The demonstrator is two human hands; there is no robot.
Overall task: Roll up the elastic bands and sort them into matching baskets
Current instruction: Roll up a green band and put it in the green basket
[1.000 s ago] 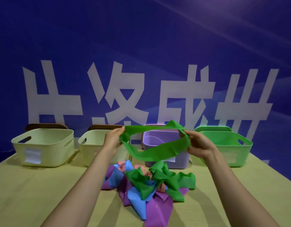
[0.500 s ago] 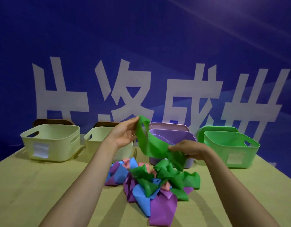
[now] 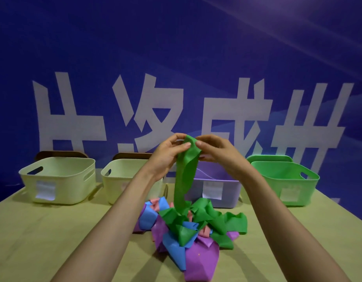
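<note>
Clearly limp and light, the green band [image 3: 185, 176] dangles; left hand [image 3: 167, 153] and right hand [image 3: 214, 151] both pinch its top end, best rolled from there.

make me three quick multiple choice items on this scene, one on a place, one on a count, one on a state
1. Where in the row is the green basket?
A. far left
B. middle
C. far right

2. How many cream baskets stand on the table?
A. one
B. two
C. four

3. The green band is:
A. hanging from the left hand and right hand
B. flat on the table
C. rolled up in a basket

Answers: 1 C, it ends the row on the right. 2 B, two stand side by side at the left. 3 A, both hands pinch its top end and it dangles toward the pile.
</note>
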